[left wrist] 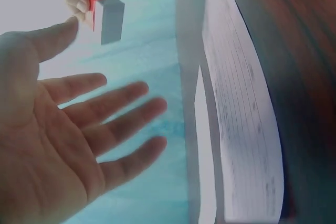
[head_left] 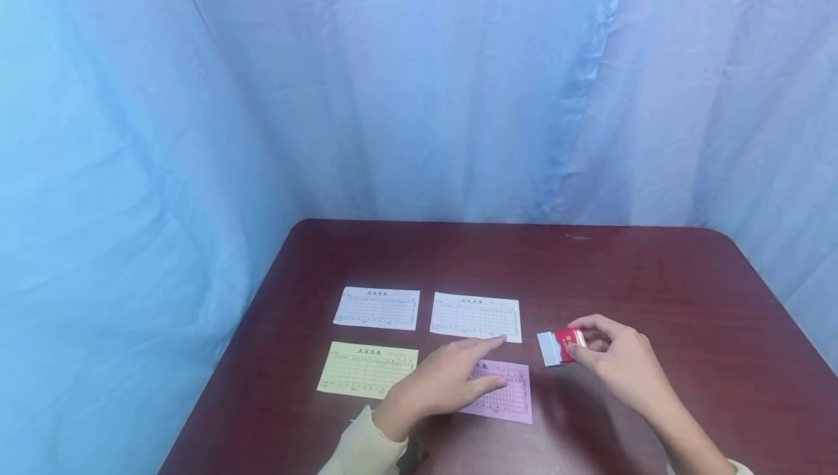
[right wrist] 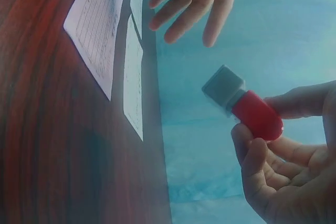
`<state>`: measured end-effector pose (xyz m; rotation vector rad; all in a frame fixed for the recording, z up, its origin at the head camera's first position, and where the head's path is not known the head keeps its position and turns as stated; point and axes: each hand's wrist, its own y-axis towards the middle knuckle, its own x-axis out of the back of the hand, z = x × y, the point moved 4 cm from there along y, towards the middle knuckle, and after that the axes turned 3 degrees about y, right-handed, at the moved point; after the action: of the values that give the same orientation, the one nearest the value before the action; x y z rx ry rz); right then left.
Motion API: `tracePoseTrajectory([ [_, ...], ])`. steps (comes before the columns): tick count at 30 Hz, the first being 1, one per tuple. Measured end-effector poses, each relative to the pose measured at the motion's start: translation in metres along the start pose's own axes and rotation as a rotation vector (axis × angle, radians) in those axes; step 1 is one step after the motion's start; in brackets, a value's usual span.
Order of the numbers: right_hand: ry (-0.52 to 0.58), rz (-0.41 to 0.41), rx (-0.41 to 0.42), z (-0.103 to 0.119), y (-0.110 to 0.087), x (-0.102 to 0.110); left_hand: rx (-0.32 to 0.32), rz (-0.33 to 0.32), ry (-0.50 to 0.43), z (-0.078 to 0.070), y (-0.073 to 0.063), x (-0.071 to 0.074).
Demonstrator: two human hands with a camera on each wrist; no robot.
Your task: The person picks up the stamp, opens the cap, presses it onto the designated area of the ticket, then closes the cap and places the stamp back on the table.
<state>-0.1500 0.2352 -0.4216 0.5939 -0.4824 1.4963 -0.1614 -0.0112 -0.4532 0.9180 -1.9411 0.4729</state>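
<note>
My right hand (head_left: 625, 366) pinches a stamp (head_left: 559, 348) by its red end between thumb and fingertips, above the table to the right of the slips. In the right wrist view its red grip and grey block end (right wrist: 224, 88) show clearly. My left hand (head_left: 448, 380) has its fingers spread and holds nothing. It hovers over the pink slip (head_left: 513, 402) and hides that slip's left part. A yellow slip (head_left: 366, 368) lies to the left of the pink one, partly behind the left hand. The slips carry printed tables.
Two white slips lie in the row behind, a left white slip (head_left: 377, 309) and a right white slip (head_left: 474, 315). All rest on a dark red-brown table (head_left: 681, 300) with rounded back corners. Blue curtains (head_left: 419, 97) hang around the back and sides.
</note>
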Motion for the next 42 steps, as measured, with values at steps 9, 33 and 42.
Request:
tracePoseTrajectory([
  [9, 0.213, -0.015, 0.041, 0.003, -0.001, -0.003, -0.063, -0.013, -0.564, -0.006, 0.007, 0.001],
  [33, 0.436, 0.021, 0.071, 0.006, -0.003, -0.013, 0.111, -0.385, -0.722, -0.002, 0.010, 0.003],
  [42, 0.493, 0.019, 0.089, 0.012, -0.005, -0.019, 0.110, -0.380, -0.829, -0.005, 0.013, 0.003],
])
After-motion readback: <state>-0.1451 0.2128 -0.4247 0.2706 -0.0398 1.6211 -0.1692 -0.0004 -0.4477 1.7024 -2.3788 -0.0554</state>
